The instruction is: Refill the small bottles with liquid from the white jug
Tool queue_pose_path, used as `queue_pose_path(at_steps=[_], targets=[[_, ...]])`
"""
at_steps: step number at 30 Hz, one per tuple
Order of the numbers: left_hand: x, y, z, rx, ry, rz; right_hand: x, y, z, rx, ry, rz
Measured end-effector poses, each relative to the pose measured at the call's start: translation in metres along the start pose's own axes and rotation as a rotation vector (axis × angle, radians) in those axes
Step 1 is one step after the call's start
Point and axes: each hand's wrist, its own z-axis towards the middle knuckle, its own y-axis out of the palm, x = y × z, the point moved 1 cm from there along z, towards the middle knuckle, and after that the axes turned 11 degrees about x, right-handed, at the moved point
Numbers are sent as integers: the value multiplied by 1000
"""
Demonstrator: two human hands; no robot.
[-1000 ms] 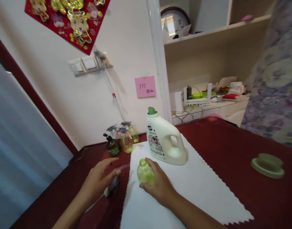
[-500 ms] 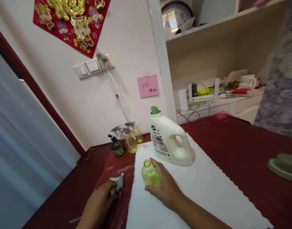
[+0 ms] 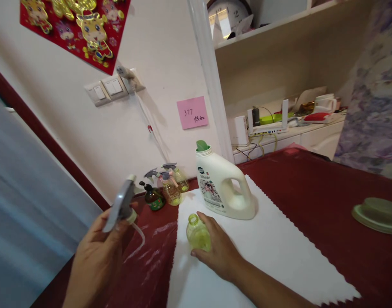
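Note:
A grey spray trigger head (image 3: 121, 203) with a thin clear tube is raised above the table at the left, and my left hand (image 3: 98, 252) is closed around it. Its tube hangs down to the right. My right hand (image 3: 219, 246) wraps around the right side of a small translucent yellow-green bottle (image 3: 197, 234), whose neck is uncovered. The bottle stands upright on a white cloth (image 3: 256, 261). Just behind it is a large cream detergent jug (image 3: 223, 186), its neck uncapped with a green spout inside.
Several spray bottles (image 3: 172, 188) and a dark pump bottle (image 3: 154, 198) stand against the wall. A pale green lid-like object (image 3: 377, 214) lies on the dark red table (image 3: 295, 188) at the right. Behind the table, a white router (image 3: 268, 127) sits on a shelf.
My left hand has lifted the spray trigger head up from the red table covering and turned it. My right hand stays on the bottle. The view has shifted slightly.

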Motion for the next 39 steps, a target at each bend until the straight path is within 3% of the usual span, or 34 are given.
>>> queue_pose_path(at_steps=[2, 5, 9, 13, 21, 24, 28, 31, 39], targets=[[23, 24, -9, 96, 67, -317, 0, 0, 1, 1, 3, 1], [42, 55, -16, 44, 67, -543, -2, -1, 2, 5, 4, 1], [35, 82, -21, -48, -6, -620, -6, -2, 2, 5, 15, 3], [20, 97, -25, -84, -81, -675, -5, -1, 1, 18, 20, 2], [-12, 104, -27, -47, -200, -641, -5, -2, 1, 12, 13, -8], [-38, 101, -35, -69, -243, -565, -7, -2, 2, 9, 33, -14], [-77, 93, -47, -181, -354, -389, -7, -1, 2, 26, 8, 2], [-96, 88, -54, -230, -397, -302, -6, -2, 2, 26, -16, 17], [-95, 92, -59, -221, -379, -219, -7, -4, 4, 33, -33, 20]])
